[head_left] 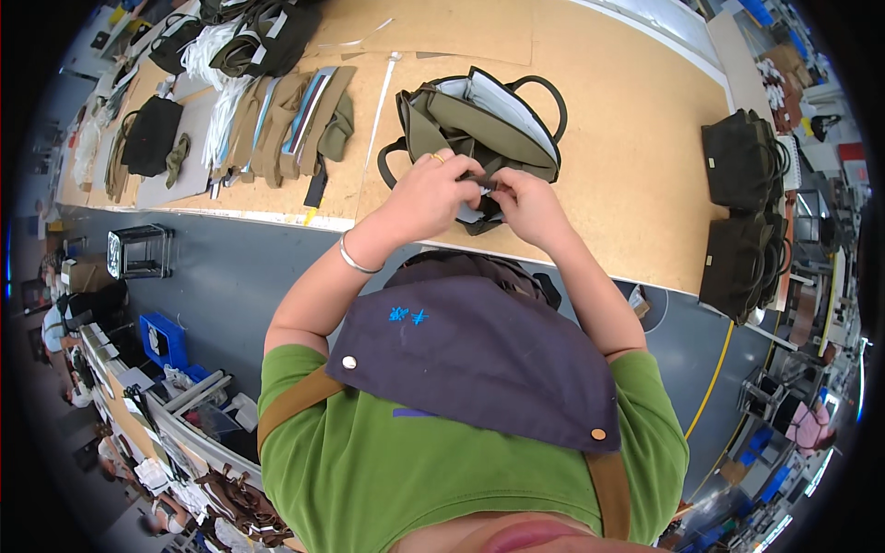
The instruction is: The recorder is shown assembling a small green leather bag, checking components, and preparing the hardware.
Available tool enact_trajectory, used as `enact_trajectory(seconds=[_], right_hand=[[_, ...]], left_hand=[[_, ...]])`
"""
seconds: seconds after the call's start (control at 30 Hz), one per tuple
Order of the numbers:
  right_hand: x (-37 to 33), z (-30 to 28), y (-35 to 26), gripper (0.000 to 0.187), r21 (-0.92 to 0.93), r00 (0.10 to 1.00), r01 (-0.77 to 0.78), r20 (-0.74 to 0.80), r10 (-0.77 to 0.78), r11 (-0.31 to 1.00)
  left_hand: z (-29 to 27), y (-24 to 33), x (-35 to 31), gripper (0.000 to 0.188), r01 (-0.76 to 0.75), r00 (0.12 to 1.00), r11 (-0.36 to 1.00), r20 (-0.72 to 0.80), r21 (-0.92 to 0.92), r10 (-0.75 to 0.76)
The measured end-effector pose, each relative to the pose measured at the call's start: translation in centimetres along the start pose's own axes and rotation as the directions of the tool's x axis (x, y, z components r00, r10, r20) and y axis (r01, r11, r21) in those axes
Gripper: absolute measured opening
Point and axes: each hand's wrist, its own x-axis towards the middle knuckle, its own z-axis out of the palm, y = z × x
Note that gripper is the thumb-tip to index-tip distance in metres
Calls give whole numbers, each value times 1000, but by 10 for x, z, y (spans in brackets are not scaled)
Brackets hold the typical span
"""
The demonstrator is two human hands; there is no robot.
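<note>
An olive-green bag with dark handles and a pale lining lies opened on the wooden table, close to its front edge. Over the bag's near side, my left hand has its fingers closed in a pinch on the dark edge of the fabric. Right beside it, my right hand pinches the same dark edge, fingertips almost meeting those of the left. The exact spot between the fingertips is partly hidden by the fingers. One loop handle stands out at the far right of the bag, another at its left.
Left of the bag lie stacked brown, olive and striped fabric strips, white cords and a black bag piece. Dark finished-looking bags stand at the table's right end. A stool and blue crate are on the floor at left.
</note>
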Motion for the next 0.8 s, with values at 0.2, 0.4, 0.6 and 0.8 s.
enact_trajectory(seconds=[0.2, 0.4, 0.6, 0.8], right_hand=[[-3, 11, 7, 9, -132, 987, 130, -74, -141, 983], [20, -54, -45, 9, -1, 982, 36, 188, -35, 999], [30, -87, -68, 15, 22, 943, 105, 316, -106, 994], [28, -87, -68, 16, 37, 938, 116, 323, -121, 993]], left_hand=[[19, 16, -16, 11, 21, 999, 965, 37, 260, -32], [-42, 8, 23, 8, 14, 998, 983, -58, 181, -3], [-78, 6, 41, 18, 29, 996, 998, 80, 61, -34], [-75, 5, 42, 21, 62, 996, 998, 67, 10, -62]])
